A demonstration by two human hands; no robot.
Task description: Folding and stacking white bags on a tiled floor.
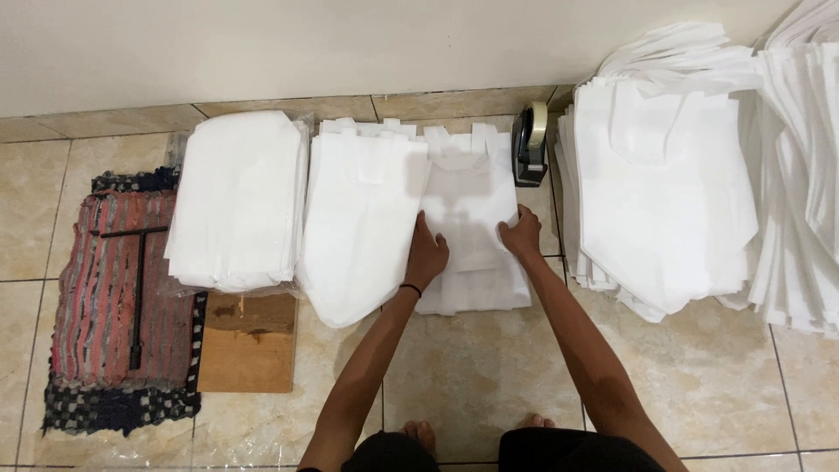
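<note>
white non-woven fabric is under both my palms: a folded white bag (468, 210) lying on top of a low stack of the same bags (476, 284) on the tiled floor (472, 376), straight ahead at twelve o'clock from my knees. my left hand (426, 253) lies flat on the bag's left edge, fingers spread and pressing, gripping nothing. my right hand (522, 234) rests on the right edge the same way, fingers extended, nothing clenched.

i judge the bag to be very light, soft and floppy, a little slippery against the sheets beneath, so a flat palm holds it better than a pinch; the side edges or the cut-out handle at the top look like the places to take hold.

at ten o'clock sits another folded pile (363, 227), and further at nine-to-ten a wrapped pile (238, 201). at one o'clock stands a black tape dispenser (529, 144). at two o'clock is a tall stack of flat bags (660, 192). at eight o'clock a striped rug (87, 297) carries a black t-shaped wrench (137, 288), beside a wooden board (249, 345).
</note>
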